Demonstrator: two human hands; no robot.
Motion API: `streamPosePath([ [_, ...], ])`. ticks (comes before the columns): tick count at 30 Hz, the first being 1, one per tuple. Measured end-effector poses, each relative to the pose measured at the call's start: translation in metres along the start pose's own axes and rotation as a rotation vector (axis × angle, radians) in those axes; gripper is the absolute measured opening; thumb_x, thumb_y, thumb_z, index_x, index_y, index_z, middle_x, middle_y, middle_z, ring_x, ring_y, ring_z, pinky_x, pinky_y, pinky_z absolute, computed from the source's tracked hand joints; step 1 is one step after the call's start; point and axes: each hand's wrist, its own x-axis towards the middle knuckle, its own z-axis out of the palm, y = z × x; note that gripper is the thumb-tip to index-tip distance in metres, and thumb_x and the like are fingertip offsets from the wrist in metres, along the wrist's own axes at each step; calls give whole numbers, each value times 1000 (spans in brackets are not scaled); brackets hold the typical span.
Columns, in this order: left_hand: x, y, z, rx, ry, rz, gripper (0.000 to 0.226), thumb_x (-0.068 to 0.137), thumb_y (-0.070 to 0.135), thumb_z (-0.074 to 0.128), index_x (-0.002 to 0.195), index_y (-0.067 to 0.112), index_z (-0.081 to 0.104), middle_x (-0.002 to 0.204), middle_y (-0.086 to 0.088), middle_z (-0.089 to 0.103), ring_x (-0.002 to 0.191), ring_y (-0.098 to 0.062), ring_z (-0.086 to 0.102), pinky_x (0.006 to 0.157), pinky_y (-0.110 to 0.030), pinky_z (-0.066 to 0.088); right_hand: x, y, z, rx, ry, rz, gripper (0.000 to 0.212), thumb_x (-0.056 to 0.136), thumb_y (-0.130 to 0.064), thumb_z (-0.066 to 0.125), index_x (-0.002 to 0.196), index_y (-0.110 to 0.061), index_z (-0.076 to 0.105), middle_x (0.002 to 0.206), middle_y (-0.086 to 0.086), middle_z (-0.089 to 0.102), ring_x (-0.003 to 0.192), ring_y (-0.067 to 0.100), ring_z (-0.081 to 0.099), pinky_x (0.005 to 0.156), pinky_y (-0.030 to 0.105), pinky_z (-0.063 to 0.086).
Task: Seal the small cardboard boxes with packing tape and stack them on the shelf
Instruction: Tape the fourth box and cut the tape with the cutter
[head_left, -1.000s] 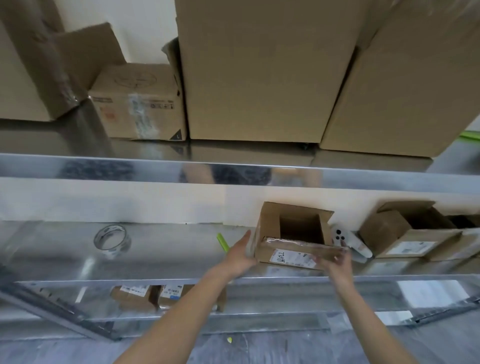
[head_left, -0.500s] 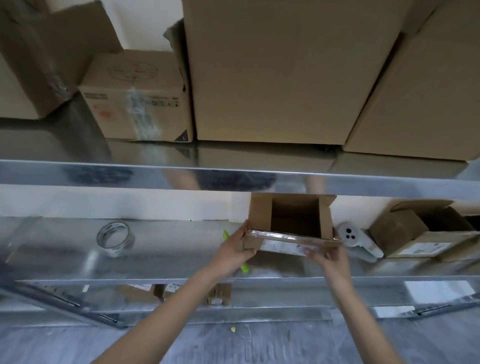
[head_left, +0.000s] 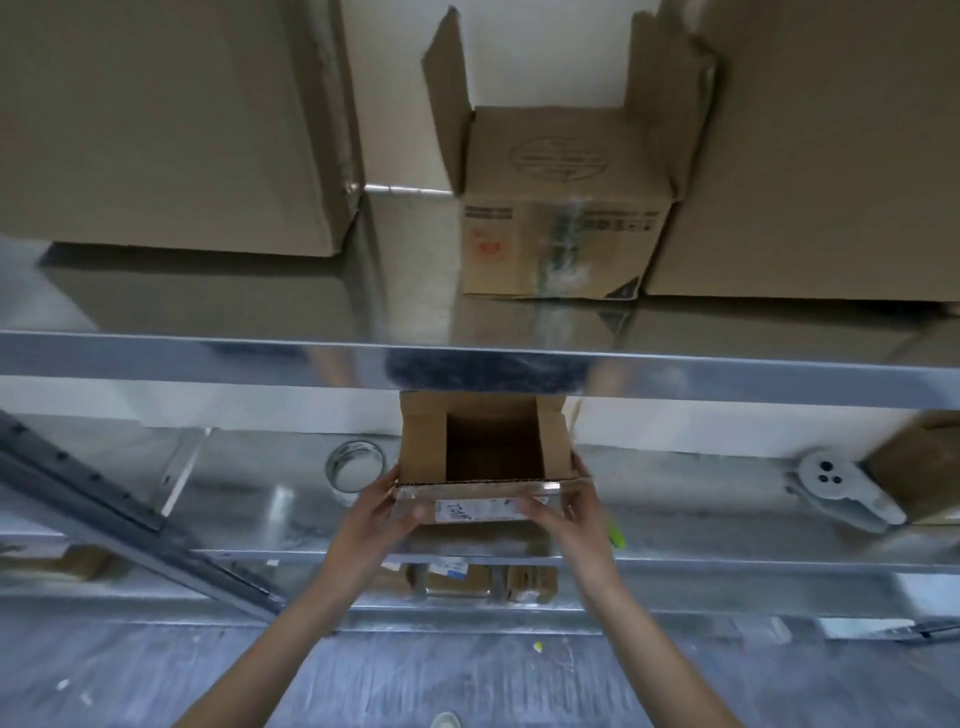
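Observation:
A small open cardboard box (head_left: 423, 447) with a white label on its near flap is held over the middle metal shelf (head_left: 701, 564). My left hand (head_left: 374, 512) grips its left near corner and my right hand (head_left: 569, 506) grips the right near corner. Its top flaps stand open and the inside looks empty. A roll of clear packing tape (head_left: 356, 465) lies on the shelf just left of the box. The box's upper edge is hidden by the upper shelf's front rail (head_left: 208, 358).
Large cardboard boxes (head_left: 166, 124) and a smaller open one (head_left: 563, 208) fill the upper shelf. A white controller (head_left: 836, 486) and another brown box (head_left: 919, 467) sit at the right. A green marker (head_left: 615, 535) lies by my right wrist. More boxes (head_left: 467, 579) are on the lower shelf.
The box, held in both hands, has moved left along the shelf, from beside the white controller to right next to the tape roll. My view has swung left with it.

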Motion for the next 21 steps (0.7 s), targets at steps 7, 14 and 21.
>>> streamPosePath([
  [7,4,-12,-25,130,14,53,69,72,70,43,130,32,43,113,28,51,102,16,48,76,1,35,-11,7,24,-81,-29,58,101,60,-43,88,143,-18,37,130,2,58,120,14,55,103,40,46],
  [14,25,-26,-33,396,33,201,47,83,69,35,111,37,57,107,13,58,100,2,52,81,-8,34,-10,-7,18,-260,-21,61,66,74,-53,70,133,-41,42,133,-13,46,126,13,46,99,28,40],
  [21,46,-29,-31,654,59,273,27,100,37,36,73,33,37,73,5,44,71,-16,47,60,-30,33,5,-18,5,-428,-33,-16,25,80,-35,74,84,-41,50,129,0,54,109,17,58,94,40,47],
])
